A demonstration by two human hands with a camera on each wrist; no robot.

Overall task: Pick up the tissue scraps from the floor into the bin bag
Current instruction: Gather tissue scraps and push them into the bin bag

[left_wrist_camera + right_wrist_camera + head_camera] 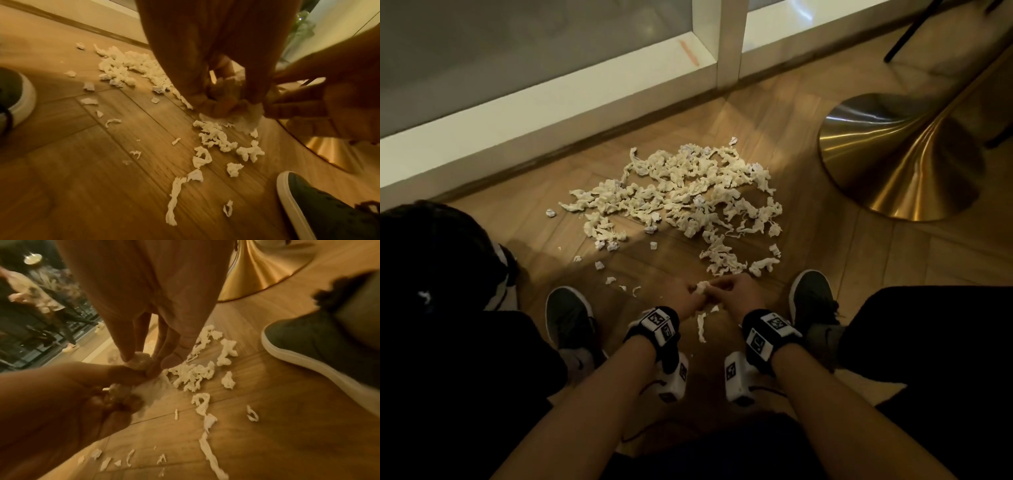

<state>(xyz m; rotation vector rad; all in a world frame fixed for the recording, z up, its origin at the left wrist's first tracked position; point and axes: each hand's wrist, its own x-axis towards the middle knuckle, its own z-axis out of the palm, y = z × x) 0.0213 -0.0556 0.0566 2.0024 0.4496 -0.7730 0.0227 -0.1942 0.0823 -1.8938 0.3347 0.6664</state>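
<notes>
A wide heap of white tissue scraps [678,192] lies on the wooden floor, with loose bits trailing toward me [213,138]. My two hands meet low over the floor between my feet. The left hand [697,296] curls its fingers [205,104] round a wad of tissue [248,116]. The right hand [719,286] pinches a small ball of tissue [140,361] with its fingertips [172,360], pressed against the left hand's wad. A long strip [701,329] lies just below the hands. A black crumpled mass that looks like the bin bag [431,253] sits at my left.
A gold trumpet-shaped table base [893,157] stands right of the heap. A white window frame [551,133] runs along the far floor edge. My dark shoes [570,318] [813,298] flank the hands. A black chair leg [907,34] is at the far right.
</notes>
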